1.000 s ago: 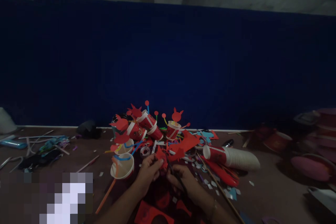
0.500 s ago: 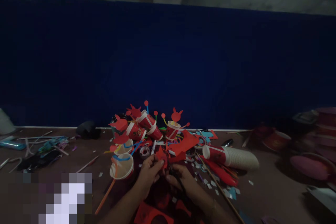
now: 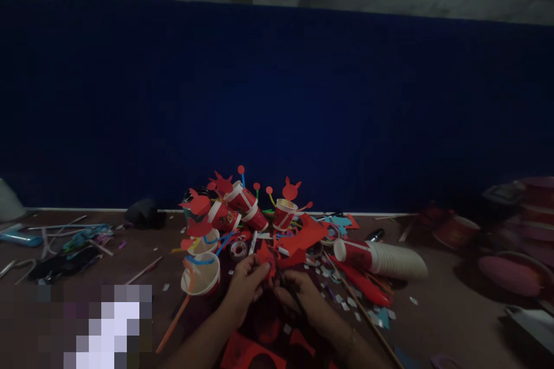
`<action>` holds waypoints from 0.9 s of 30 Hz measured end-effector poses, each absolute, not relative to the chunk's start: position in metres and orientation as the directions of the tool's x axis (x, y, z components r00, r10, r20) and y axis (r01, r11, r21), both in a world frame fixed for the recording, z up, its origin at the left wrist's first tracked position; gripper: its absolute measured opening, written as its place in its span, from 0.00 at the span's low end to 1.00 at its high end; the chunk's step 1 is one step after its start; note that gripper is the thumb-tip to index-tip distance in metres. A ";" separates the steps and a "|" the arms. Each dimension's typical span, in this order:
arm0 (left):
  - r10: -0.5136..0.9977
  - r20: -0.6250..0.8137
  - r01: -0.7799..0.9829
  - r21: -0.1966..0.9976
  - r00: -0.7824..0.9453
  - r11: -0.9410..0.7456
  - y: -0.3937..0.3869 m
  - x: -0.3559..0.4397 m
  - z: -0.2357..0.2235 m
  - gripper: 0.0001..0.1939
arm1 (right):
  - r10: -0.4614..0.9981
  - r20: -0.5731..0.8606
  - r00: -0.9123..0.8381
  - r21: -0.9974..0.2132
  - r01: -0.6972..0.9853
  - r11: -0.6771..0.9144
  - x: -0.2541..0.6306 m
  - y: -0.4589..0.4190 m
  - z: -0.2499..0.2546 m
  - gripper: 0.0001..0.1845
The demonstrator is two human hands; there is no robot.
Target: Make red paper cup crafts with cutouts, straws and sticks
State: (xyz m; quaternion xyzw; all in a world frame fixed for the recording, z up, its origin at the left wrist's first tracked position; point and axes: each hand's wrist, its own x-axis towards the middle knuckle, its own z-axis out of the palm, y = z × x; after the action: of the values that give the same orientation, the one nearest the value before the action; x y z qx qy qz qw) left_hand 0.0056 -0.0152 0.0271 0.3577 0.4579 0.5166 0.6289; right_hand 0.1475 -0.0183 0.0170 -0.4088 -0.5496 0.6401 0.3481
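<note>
My left hand (image 3: 244,286) pinches a small red paper cutout (image 3: 265,256) with pointed tips, thumb on its face. Close beside it, my right hand (image 3: 305,295) is closed around dark scissors (image 3: 295,301), whose blades lie by the cutout's right edge. Shadow hides whether the blades touch the paper. Left of my hands stands a white-rimmed paper cup (image 3: 202,278) with blue and orange straws. Below my wrists lies a red paper sheet (image 3: 249,353) with a round hole cut out of it.
Decorated red cups (image 3: 225,217) cluster at the back with paper heads and straws. A tape roll (image 3: 238,249) sits before them. To the right lie a stack of cups (image 3: 389,259), a thin stick (image 3: 361,305) and paper scraps (image 3: 344,302). A blue panel (image 3: 277,98) rises behind.
Almost nothing differs. My right hand and the scissors have shifted very slightly beside the red cutout; my left hand keeps its pinch.
</note>
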 end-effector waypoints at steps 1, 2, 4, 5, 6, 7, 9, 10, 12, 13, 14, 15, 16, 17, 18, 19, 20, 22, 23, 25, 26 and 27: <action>0.978 -0.204 -0.323 0.923 0.050 0.209 -0.015 0.005 0.027 0.16 | 0.891 -0.148 -0.430 -0.987 0.006 -0.161 0.148 -0.018 0.017 0.24; 0.979 -0.199 -0.323 0.924 0.053 0.206 -0.015 0.005 0.028 0.17 | 0.887 -0.155 -0.435 -0.986 0.008 -0.168 0.148 -0.018 0.017 0.23; 0.980 -0.190 -0.323 0.925 0.062 0.200 -0.014 0.004 0.028 0.17 | 0.882 -0.160 -0.444 -0.985 0.016 -0.171 0.149 -0.018 0.017 0.22; 0.980 -0.190 -0.324 0.924 0.067 0.201 -0.014 0.004 0.027 0.17 | 0.880 -0.161 -0.447 -0.985 0.019 -0.170 0.149 -0.018 0.017 0.22; 0.978 -0.195 -0.325 0.923 0.069 0.207 -0.014 0.003 0.027 0.18 | 0.880 -0.158 -0.448 -0.986 0.020 -0.167 0.150 -0.019 0.017 0.22; 0.977 -0.201 -0.325 0.921 0.068 0.213 -0.013 0.003 0.026 0.18 | 0.880 -0.158 -0.448 -0.986 0.021 -0.166 0.150 -0.019 0.018 0.21; 0.975 -0.213 -0.323 0.920 0.067 0.223 -0.012 0.002 0.024 0.19 | 0.883 -0.165 -0.439 -0.985 0.031 -0.169 0.150 -0.019 0.020 0.20; 0.974 -0.215 -0.324 0.919 0.068 0.225 -0.011 0.002 0.023 0.19 | 0.885 -0.172 -0.432 -0.984 0.039 -0.172 0.149 -0.019 0.021 0.20; 0.975 -0.208 -0.334 0.916 0.078 0.222 -0.010 0.002 0.022 0.19 | 0.890 -0.188 -0.416 -0.982 0.060 -0.180 0.149 -0.020 0.022 0.20; 0.976 -0.203 -0.340 0.915 0.079 0.217 -0.010 0.002 0.022 0.18 | 0.891 -0.194 -0.410 -0.981 0.070 -0.181 0.149 -0.020 0.022 0.20; 0.977 -0.200 -0.345 0.914 0.079 0.215 -0.010 0.002 0.022 0.19 | 0.892 -0.196 -0.408 -0.981 0.080 -0.179 0.149 -0.019 0.022 0.20; 0.976 -0.202 -0.347 0.913 0.078 0.217 -0.009 0.001 0.022 0.19 | 0.893 -0.196 -0.405 -0.981 0.087 -0.176 0.149 -0.019 0.021 0.21; 0.975 -0.207 -0.347 0.911 0.077 0.221 -0.009 0.001 0.022 0.19 | 0.895 -0.194 -0.402 -0.981 0.093 -0.171 0.150 -0.018 0.020 0.21; 0.974 -0.214 -0.346 0.911 0.073 0.226 -0.009 0.001 0.023 0.20 | 0.896 -0.192 -0.401 -0.981 0.098 -0.166 0.150 -0.018 0.019 0.21; 0.973 -0.220 -0.345 0.909 0.074 0.232 -0.008 0.001 0.023 0.20 | 0.896 -0.193 -0.401 -0.981 0.102 -0.165 0.150 -0.018 0.018 0.22; 0.971 -0.224 -0.346 0.908 0.078 0.237 -0.008 0.001 0.023 0.20 | 0.894 -0.195 -0.403 -0.981 0.103 -0.167 0.150 -0.017 0.017 0.22; 0.971 -0.226 -0.349 0.906 0.082 0.240 -0.008 0.001 0.023 0.20 | 0.893 -0.198 -0.405 -0.980 0.102 -0.170 0.150 -0.017 0.016 0.22; 0.971 -0.225 -0.358 0.902 0.080 0.239 -0.008 0.001 0.023 0.20 | 0.891 -0.204 -0.405 -0.979 0.099 -0.179 0.150 -0.017 0.015 0.22; 0.971 -0.226 -0.364 0.900 0.082 0.240 -0.008 0.001 0.023 0.20 | 0.892 -0.208 -0.402 -0.978 0.096 -0.185 0.150 -0.017 0.015 0.22; 0.970 -0.226 -0.371 0.896 0.087 0.242 -0.008 0.000 0.023 0.20 | 0.893 -0.222 -0.391 -0.975 0.111 -0.194 0.149 -0.017 0.017 0.21; 0.970 -0.226 -0.373 0.895 0.090 0.243 -0.008 0.000 0.022 0.20 | 0.893 -0.233 -0.386 -0.972 0.128 -0.198 0.149 -0.017 0.019 0.21; 0.970 -0.227 -0.373 0.895 0.092 0.245 -0.008 0.000 0.022 0.19 | 0.893 -0.241 -0.381 -0.969 0.142 -0.201 0.149 -0.018 0.021 0.21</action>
State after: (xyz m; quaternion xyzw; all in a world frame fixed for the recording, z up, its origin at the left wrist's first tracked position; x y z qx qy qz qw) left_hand -0.0001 -0.0085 0.0221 0.3402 0.4383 0.5118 0.6558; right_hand 0.1490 -0.0177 0.0209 -0.4666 -0.5545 0.6187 0.3033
